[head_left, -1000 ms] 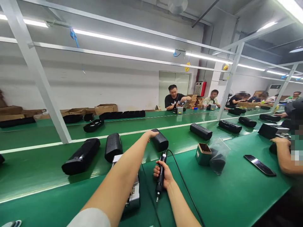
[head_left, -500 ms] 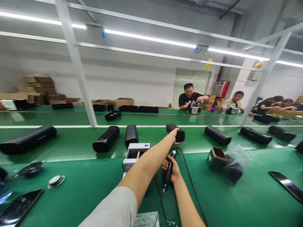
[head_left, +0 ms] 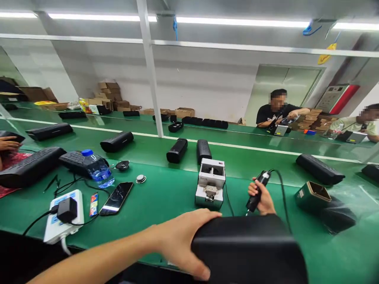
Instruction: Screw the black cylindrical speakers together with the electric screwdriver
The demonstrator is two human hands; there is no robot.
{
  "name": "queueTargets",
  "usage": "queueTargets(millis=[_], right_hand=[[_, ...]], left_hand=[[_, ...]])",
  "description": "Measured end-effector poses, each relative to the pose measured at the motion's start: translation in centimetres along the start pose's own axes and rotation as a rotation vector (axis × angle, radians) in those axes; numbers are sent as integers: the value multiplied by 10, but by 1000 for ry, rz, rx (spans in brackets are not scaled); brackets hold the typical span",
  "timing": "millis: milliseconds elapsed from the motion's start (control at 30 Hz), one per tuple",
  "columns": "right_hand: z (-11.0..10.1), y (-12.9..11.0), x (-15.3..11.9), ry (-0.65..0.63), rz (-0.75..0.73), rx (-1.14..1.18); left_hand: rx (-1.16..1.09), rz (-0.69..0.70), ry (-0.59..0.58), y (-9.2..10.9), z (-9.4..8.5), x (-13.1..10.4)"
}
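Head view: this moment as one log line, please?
left hand: gripping black case | right hand: holding corded screwdriver | on bench: white-grey machine, green tin

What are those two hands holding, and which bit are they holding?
The left hand holds a black case by its left end, as pictured. The right hand holds a black corded tool around the middle of its body.

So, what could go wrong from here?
Slip: the left hand alone grips the case, by one end; it might drop.
Scratch: the driver in the right hand points down, seemingly close to the case, and could mark it.
Snag: the driver's cord passes behind the case in this view and might catch.
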State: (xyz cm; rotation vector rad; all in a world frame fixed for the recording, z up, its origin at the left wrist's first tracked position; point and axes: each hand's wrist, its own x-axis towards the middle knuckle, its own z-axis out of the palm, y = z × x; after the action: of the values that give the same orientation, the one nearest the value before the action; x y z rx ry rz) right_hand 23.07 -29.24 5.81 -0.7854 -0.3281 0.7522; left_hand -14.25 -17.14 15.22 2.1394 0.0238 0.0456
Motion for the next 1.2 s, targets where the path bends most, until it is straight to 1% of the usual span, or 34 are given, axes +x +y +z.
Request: queueTargets(millis=[33,67,100,167,233,267,300,333,400,467,533,600,667,733,800,867,1033,1200], right_hand=[[3,-13,-9,4,-61,-8],[8,-27,-20,6,-126,-20],[15,-41,-31,3,-198,-33],[37,-66,-53,-5,-345,-64],[70,-81,-71,-19,-490,-111],[90,-84,-78,-39,-573,-147],[112,-83,-84,-71,-672,-201],[133,-78,-88,-95,-737,-235],[172,-62,-92,-127,-846,-297],[201,-42,-91,-151,-925,-350],[219,-24,-85,-175,-972,-399],[229,-10,-78,-188,-978,-445],[232,-1,-70,-178,-957,-500],[234,6,-64,-146,-936,-546],[235,11,-58,-107,-926,-573],[235,15,-55,-68,-923,-593],[236,18,-48,-2,-929,-646],[236,18,-40,40,-952,-663]], left_hand=[[139,14,23,-11,6,-25],[264,20,45,-23,10,-43],[370,25,61,-36,14,-57],[529,42,83,-60,18,-69],[617,73,122,-82,20,-69],[644,93,141,-91,22,-67],[666,114,159,-98,23,-65],[682,134,175,-103,25,-64],[673,173,194,-108,30,-64],[596,192,221,-110,38,-70],[450,151,302,-113,47,-77],[275,59,396,-118,58,-82],[137,6,442,-125,68,-82],[89,32,439,-129,77,-80],[90,75,437,-132,83,-76],[80,79,435,-134,86,-73],[-25,-8,395,-138,86,-71],[-54,-11,400,-140,87,-64]])
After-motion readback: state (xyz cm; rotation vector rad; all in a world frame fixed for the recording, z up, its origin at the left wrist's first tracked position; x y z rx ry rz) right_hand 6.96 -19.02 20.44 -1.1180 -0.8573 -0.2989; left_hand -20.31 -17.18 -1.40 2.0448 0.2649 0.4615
